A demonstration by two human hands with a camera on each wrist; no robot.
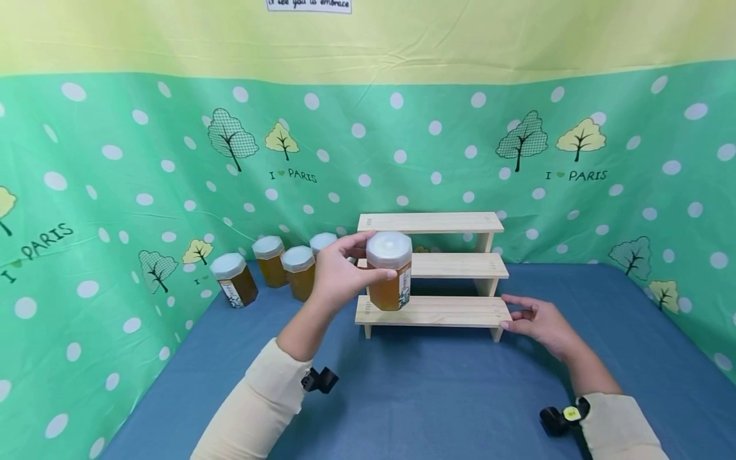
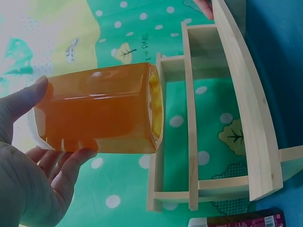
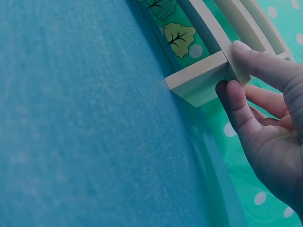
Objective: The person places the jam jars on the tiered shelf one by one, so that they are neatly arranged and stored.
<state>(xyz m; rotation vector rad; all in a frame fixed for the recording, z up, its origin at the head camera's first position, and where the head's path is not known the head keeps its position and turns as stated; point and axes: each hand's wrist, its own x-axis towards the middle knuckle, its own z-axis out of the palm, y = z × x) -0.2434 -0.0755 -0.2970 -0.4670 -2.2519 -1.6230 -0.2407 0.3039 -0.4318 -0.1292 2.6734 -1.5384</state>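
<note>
A person's pale sleeves (image 1: 253,402) lie nearest, with a small black camera (image 1: 319,380) at the left wrist and another black device (image 1: 558,420) at the right. Beyond the cuffs, the left hand (image 1: 342,275) grips an amber jar (image 1: 384,284) between thumb and fingers, near its white lid (image 1: 390,248). The jar is lid uppermost in the air before the left part of a stepped wooden stand (image 1: 460,310), its base clear of the lowest board. The right hand (image 1: 540,326) pinches the right end of that board, thumb and fingertips close together on the wood. The stand, with three light boards rising toward the back, rests on a blue cloth (image 1: 437,383). Farther left, four more lidded jars (image 1: 236,281) stand close to one another, one partly hidden behind the left hand. Behind everything hangs a green backdrop (image 1: 397,140) with white dots, printed trees and a yellow upper band.
</note>
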